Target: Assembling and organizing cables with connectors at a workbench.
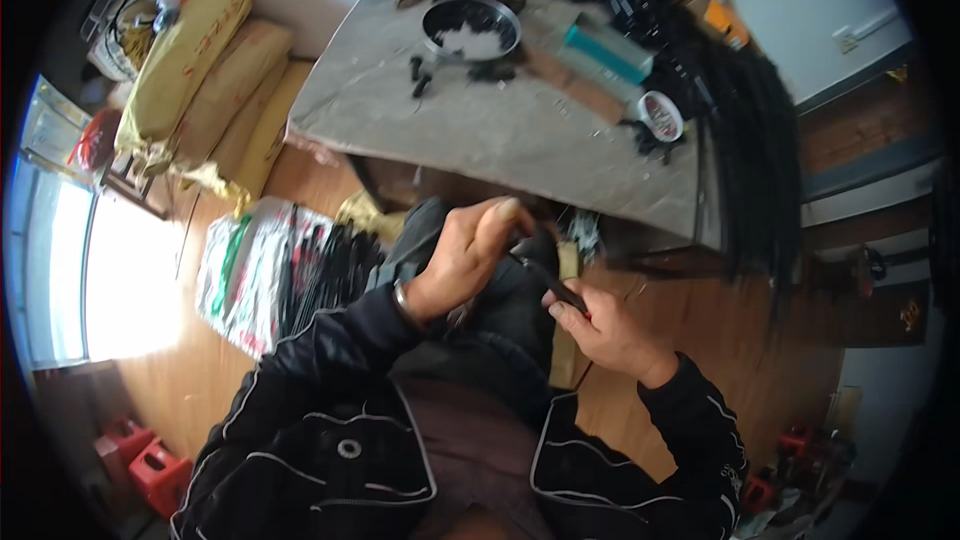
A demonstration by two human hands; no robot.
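Note:
My left hand (462, 258) is raised over my lap, its fingers bent and pinched together at the upper end of a narrow black piece (545, 275). My right hand (612, 333) is closed around the lower end of that piece, thumb on top. The piece slants between the two hands, with a small shiny spot near the left fingers. Blur and the fingers hide its exact kind. Both hands are just off the near edge of a grey worktable (400, 130).
On the table stand a round metal bowl (470, 28) of small parts, a teal box (608, 50) and a small white tub (660, 116). Long black strips (745, 170) hang over its right side. More strips lie on a bag (255, 285) at floor left, near stacked sacks (200, 70).

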